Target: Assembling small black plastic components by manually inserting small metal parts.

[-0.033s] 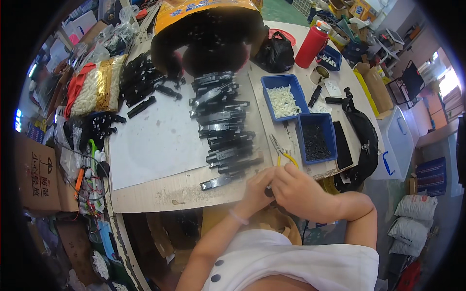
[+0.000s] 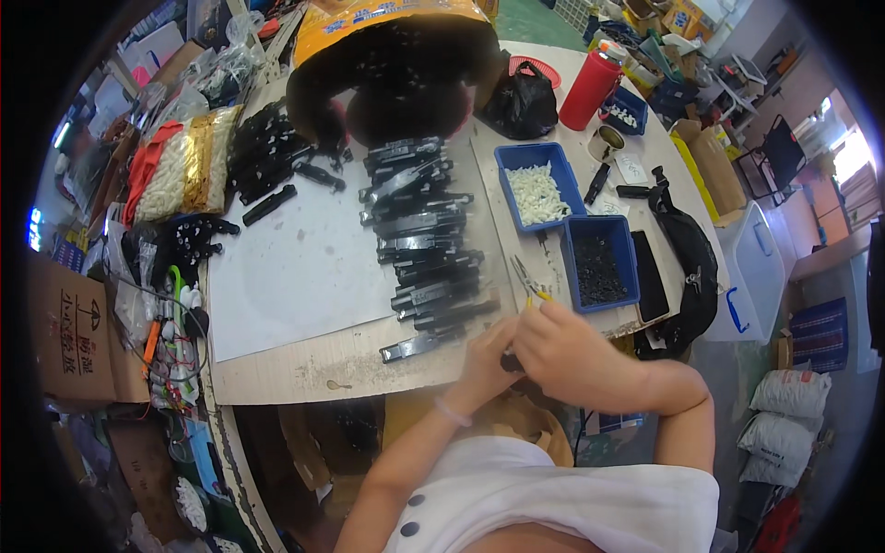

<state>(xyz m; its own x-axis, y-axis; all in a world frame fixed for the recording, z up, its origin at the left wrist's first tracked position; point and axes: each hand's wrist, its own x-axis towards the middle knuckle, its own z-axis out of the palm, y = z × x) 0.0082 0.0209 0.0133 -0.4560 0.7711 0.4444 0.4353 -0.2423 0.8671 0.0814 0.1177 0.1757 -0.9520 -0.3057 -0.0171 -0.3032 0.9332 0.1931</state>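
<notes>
At the table's near edge my two hands are close together. My left hand has its fingers closed round a small black part, mostly hidden between the hands. My right hand is closed against it with fingers pinched; what they grip is hidden. Just beyond its fingertips lie pliers with yellow handles, partly covered by the hand. To the left runs a long row of black plastic pieces, side by side. Beyond my right hand stand a blue bin of small black parts and another of white parts.
A red bottle, a metal cup and a black bag stand at the back right. A large sack with a dark opening faces me at the far side. A black waist bag lies along the right edge.
My right hand has shifted slightly down and its fingers have turned a little, covering part of the pliers' handles differently. My left hand stays nearly in place.
</notes>
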